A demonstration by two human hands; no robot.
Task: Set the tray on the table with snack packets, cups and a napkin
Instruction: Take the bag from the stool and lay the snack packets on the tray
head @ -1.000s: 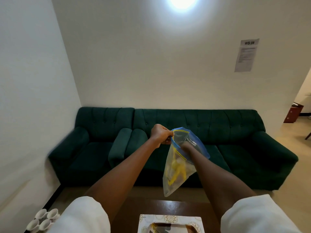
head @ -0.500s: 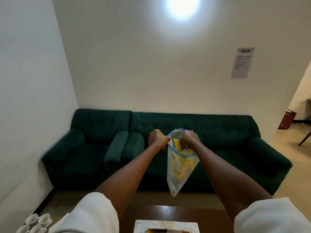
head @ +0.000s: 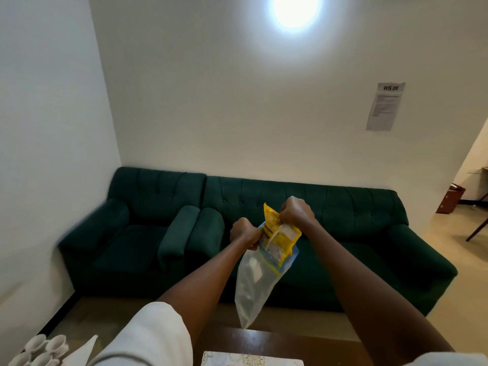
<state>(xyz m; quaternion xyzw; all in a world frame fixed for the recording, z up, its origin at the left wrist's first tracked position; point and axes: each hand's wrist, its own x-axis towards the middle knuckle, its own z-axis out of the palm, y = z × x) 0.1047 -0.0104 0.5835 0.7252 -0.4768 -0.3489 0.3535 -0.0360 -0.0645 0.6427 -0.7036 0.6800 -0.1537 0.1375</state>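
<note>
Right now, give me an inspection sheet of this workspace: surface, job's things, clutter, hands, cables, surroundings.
Surface: dark wooden table at the bottom edge, only partly in view.
Job's things: patterned tray on the table, mostly cut off; yellow snack packets half out of a clear zip bag; white cups grouped at lower left, apart from the tray; white folded sheet beside them, possibly the napkin.
Clutter: nothing seen.
Hands: left hand grips the bag's rim; right hand pinches the packets above the bag.
Cables: nothing seen.
Surroundings: green sofa, paper notice on the wall, bright light above.
</note>
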